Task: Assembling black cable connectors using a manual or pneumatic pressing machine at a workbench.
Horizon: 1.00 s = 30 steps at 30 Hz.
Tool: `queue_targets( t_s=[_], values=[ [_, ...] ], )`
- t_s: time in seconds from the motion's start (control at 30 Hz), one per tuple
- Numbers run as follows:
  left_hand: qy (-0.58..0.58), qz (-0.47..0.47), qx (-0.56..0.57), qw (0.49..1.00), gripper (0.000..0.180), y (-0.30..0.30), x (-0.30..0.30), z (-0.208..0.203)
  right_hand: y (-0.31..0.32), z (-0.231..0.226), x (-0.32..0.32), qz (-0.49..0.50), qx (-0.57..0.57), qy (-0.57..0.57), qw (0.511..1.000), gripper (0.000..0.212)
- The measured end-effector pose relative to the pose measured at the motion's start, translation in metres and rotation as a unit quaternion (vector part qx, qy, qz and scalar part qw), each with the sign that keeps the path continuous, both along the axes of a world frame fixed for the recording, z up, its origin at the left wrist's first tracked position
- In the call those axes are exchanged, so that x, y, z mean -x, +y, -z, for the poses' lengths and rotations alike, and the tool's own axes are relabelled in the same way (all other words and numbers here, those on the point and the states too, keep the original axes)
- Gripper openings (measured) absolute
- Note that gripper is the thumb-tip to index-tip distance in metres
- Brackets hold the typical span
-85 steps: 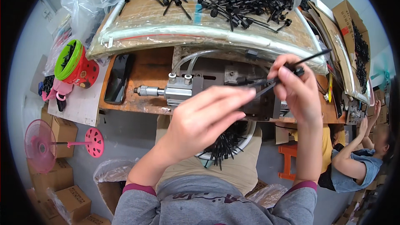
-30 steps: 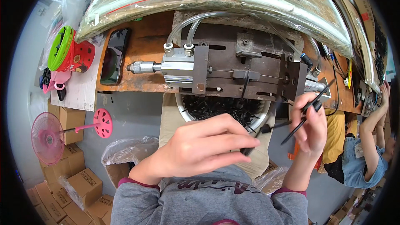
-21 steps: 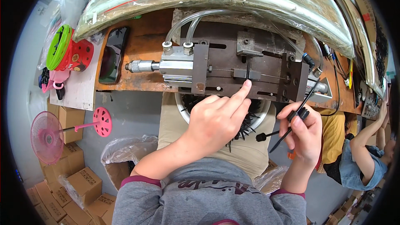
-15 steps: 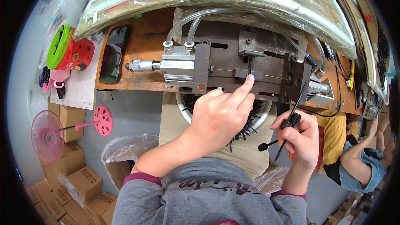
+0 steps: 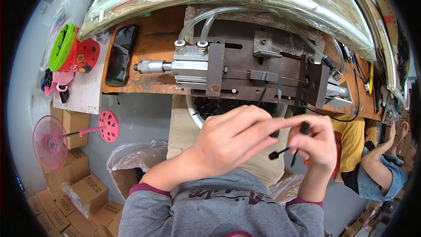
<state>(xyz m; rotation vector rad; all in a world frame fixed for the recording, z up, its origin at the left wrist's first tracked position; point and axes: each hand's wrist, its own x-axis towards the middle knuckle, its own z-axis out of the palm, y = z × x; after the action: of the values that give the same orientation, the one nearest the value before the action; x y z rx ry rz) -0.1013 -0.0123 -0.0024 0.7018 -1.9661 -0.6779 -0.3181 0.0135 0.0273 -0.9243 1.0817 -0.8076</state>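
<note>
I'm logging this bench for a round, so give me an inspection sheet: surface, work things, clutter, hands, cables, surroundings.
Surface: scuffed orange-brown bench, bearing a dark metal fixture with a silver cylinder block.
Work things: black stemmed parts in the right hand; white-rimmed tub of black pieces below the bench edge.
Clutter: dark phone at left; red bucket beyond it.
Hands: right hand closed on parts; left hand reaching to its fingers, its grip unclear.
Cables: clear tubes into the cylinder block; black cable looping at right.
Surroundings: pink fan and cardboard boxes at left; another person at right.
</note>
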Motion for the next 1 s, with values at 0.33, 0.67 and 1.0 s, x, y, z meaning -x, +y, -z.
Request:
queue_targets(
  t_s=[0.33,0.67,1.0],
  values=[
    [-0.224,-0.110,0.106,0.963,0.026,-0.008,0.008,0.018,0.004,0.004,0.007,0.092,0.142,-0.095,0.981,0.016],
    [-0.105,-0.037,-0.005,0.994,0.034,-0.011,0.005,0.006,0.006,0.015,0.010,0.145,0.132,-0.171,0.966,0.020],
    [0.016,0.032,-0.037,0.999,0.027,0.009,-0.012,-0.006,0.000,0.017,0.012,0.320,0.234,-0.132,0.908,0.018]
  ],
)
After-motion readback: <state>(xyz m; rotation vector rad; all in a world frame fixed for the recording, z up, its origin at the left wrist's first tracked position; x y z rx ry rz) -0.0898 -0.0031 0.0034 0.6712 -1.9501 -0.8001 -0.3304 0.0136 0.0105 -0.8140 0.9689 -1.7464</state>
